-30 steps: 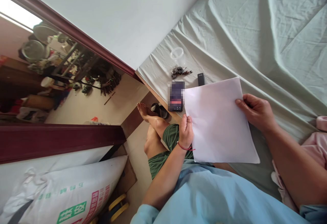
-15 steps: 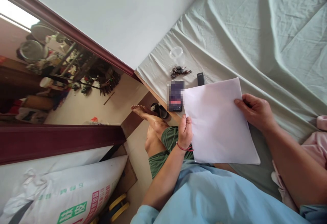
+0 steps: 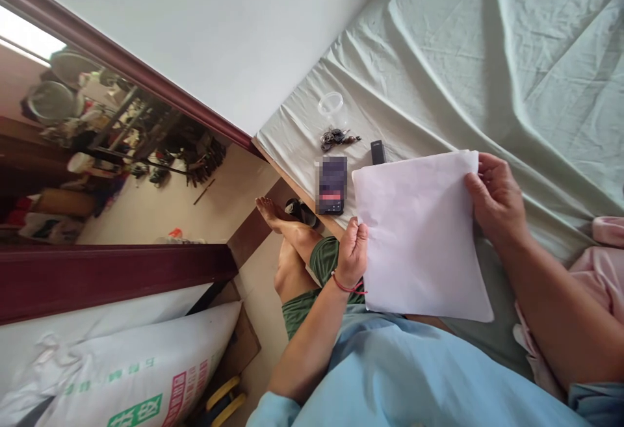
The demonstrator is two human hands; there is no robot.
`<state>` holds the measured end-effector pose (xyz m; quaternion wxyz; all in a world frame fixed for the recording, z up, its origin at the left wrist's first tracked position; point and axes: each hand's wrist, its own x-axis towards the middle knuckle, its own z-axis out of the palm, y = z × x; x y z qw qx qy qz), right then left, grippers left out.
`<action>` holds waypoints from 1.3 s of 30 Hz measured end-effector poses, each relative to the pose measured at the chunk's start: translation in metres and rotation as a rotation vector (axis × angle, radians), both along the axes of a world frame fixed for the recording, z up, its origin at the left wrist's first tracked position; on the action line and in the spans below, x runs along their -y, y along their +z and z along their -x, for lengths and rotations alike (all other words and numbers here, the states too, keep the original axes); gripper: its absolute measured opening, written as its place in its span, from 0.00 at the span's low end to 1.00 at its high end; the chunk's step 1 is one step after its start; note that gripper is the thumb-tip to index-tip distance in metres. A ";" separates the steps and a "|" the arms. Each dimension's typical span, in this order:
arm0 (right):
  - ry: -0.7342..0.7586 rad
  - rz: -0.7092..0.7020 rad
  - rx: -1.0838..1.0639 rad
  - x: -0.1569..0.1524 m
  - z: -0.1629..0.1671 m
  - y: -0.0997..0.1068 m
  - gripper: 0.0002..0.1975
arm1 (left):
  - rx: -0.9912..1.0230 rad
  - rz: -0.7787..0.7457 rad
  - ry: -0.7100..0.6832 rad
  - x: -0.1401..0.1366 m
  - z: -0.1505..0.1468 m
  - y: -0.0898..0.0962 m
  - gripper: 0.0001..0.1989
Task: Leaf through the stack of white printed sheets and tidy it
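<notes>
pinched both sides: left hand (image 3: 351,255) on left edge of white paper (image 3: 419,238), right hand (image 3: 501,198) near its upper right corner, in front of blue shirt (image 3: 419,375). probably light, floppy, crease-prone, maybe several sheets; grip opposite edges gently.

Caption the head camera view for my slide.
Left hand and right hand hold white paper beside a phone on rumpled cloth.

Left of the paper (image 3: 420,238), the phone (image 3: 333,185) lies on cloth (image 3: 439,82).
</notes>
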<state>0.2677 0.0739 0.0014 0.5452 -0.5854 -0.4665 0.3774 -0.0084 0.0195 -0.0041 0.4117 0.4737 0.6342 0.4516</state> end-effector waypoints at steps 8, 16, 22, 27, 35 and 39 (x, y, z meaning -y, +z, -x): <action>0.068 0.183 -0.290 0.003 -0.001 0.010 0.16 | 0.199 0.144 -0.042 0.000 -0.008 -0.010 0.27; 0.137 0.193 -0.261 0.005 0.000 0.016 0.14 | 0.522 0.164 -0.166 -0.026 -0.019 0.027 0.24; 0.155 0.108 -0.395 0.005 -0.001 0.013 0.16 | 0.560 0.166 -0.087 -0.032 -0.028 0.019 0.25; 0.164 0.111 -0.574 0.005 -0.003 0.014 0.15 | 0.641 0.188 -0.119 -0.029 -0.027 0.024 0.23; 0.203 0.114 -0.517 0.006 -0.002 0.013 0.15 | 0.638 0.301 -0.155 -0.037 -0.018 0.022 0.22; 0.134 0.039 -0.268 0.005 -0.001 0.008 0.14 | 0.622 0.210 -0.046 -0.038 -0.022 0.016 0.24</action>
